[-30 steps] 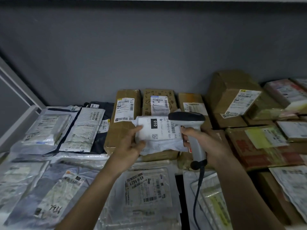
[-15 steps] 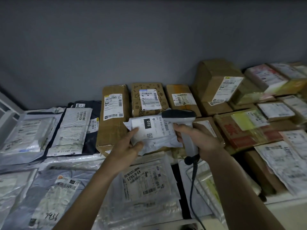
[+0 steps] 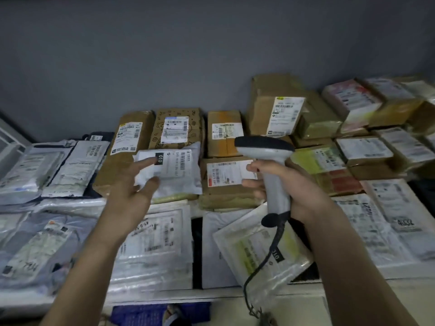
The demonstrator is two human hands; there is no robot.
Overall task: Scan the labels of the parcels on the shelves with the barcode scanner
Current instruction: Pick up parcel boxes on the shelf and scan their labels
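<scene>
A white plastic parcel [image 3: 175, 169] with a black "010" tag and a barcode label lies face up on the brown cardboard boxes [image 3: 131, 142] at mid-shelf. My left hand [image 3: 130, 196] reaches to its left edge with fingers spread and fairly straight; the index fingertip and thumb lie against the parcel without curling round it. To the right, my right hand [image 3: 295, 190] grips the handle of the grey barcode scanner [image 3: 264, 148]. The scanner's dark head points left, above a box label [image 3: 227, 172]. Its black cable [image 3: 267, 260] hangs down past the shelf edge.
Labelled cardboard boxes [image 3: 277, 109] are stacked along the grey wall [image 3: 188, 55] from the middle to the right. Flat plastic mailers [image 3: 150, 245] cover the front and left of the shelf. The white shelf edge [image 3: 353, 288] runs along the bottom, with something blue [image 3: 150, 314] below it.
My left hand has let go of the white parcel, which now lies on the boxes, and its fingers have straightened. The scanner has moved right, away from the parcel's label.
</scene>
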